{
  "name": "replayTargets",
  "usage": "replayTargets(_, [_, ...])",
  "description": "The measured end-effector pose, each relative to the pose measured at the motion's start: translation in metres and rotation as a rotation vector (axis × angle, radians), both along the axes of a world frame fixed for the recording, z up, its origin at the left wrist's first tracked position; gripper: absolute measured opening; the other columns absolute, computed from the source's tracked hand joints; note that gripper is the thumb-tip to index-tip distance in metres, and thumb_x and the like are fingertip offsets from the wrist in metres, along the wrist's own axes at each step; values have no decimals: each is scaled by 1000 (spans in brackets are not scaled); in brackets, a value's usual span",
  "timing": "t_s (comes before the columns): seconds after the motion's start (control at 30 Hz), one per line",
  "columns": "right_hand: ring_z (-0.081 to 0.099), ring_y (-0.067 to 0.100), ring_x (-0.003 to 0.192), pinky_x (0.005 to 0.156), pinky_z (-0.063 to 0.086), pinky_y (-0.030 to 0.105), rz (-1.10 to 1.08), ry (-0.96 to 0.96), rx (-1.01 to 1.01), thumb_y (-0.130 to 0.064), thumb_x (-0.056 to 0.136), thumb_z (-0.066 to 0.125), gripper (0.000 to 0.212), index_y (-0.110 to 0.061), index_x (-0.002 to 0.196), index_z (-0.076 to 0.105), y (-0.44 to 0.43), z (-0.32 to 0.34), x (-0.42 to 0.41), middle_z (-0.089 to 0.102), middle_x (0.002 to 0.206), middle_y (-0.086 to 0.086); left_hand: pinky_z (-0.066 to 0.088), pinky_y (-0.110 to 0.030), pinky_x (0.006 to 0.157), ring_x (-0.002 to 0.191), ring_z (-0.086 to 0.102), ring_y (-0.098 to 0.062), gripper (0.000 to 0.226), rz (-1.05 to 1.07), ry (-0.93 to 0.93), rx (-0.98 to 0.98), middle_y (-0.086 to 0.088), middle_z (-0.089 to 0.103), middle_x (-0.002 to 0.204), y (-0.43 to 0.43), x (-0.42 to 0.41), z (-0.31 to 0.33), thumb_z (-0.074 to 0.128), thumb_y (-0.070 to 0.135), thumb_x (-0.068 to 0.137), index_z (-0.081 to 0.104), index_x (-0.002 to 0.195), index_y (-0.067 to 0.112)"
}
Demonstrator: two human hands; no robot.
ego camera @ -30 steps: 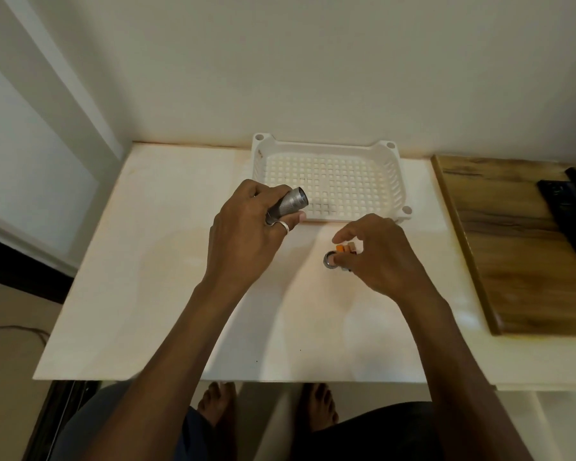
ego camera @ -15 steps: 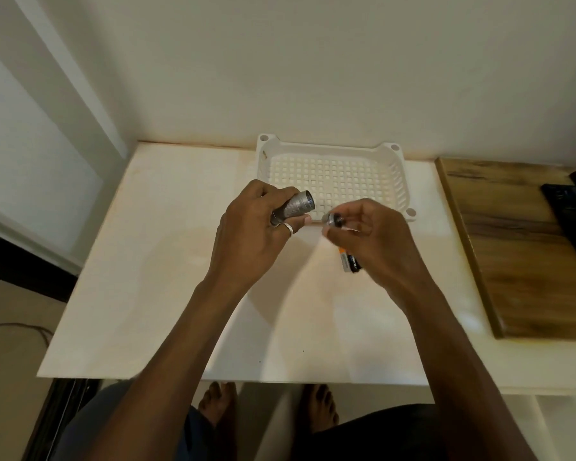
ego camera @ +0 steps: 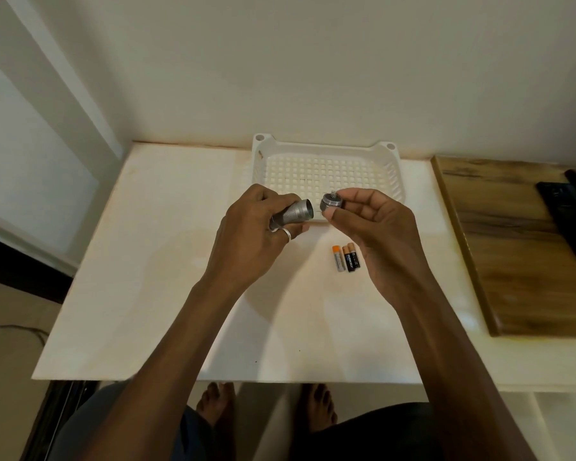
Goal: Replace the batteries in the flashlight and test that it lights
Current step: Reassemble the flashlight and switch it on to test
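While the left hand has its fingers wrapped round the silver flashlight body, the open end of the tube points toward the right hand. That one pinches the little metal end cap between thumb and forefinger, spring side up, just beside the tube mouth but not touching it, so the cap is off and both hands are busy holding something. Below the right fingers, three small batteries lie side by side on the white bench, orange tips pointing away from the person; two are black, one is pale. Just beyond the fingertips sits a white perforated basket. Off past the right hand there's a wooden board with something black on it.
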State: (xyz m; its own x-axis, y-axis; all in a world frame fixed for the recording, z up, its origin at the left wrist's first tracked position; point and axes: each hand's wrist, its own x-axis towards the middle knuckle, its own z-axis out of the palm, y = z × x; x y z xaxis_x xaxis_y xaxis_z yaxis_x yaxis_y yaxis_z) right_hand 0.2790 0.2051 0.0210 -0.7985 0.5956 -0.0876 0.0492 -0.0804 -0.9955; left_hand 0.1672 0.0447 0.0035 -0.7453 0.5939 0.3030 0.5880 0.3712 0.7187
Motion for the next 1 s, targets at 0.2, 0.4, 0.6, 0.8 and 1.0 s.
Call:
replayTargets(0.2, [78,25,103,96,60,37,91,48,-54,-14,87,77,19,-18,105,80,-1,4,1,79,108,9,49,-17,79,90,60,-2,38,-15,-94,35,3,65,96,0,1,5,85,30,81,75,117,36])
replayTargets(0.4, [76,16,102,92,60,31,92,-15,115,-19,91,77,20,-27,109,78,2,2,4,78,109,0,47,-8,78,90,64,-2,50,-51,-284,92,6,69,103,-4,-1,12,90,28,74,72,120,34])
replayTargets(0.6, [77,18,102,100,58,44,83,14,69,-17,89,80,22,-25,110,78,9,3,7,80,108,-2,49,-9,69,77,67,3,40,-104,-563,158,16,72,93,-11,-8,20,91,20,73,70,104,34])
replayTargets(0.8, [74,15,107,98,56,35,104,101,33,-22,84,81,27,-26,111,78,14,4,7,80,112,0,52,-13,73,80,69,-3,33,-171,-629,243,16,77,91,-14,-8,24,89,9,74,76,96,30])
replayTargets(1.0, [76,15,105,93,55,29,163,105,15,-22,80,84,29,-28,108,79,16,6,8,79,114,-2,53,-14,75,82,70,-3,34,-125,-585,279,15,78,91,-11,-8,23,91,9,71,77,94,29])
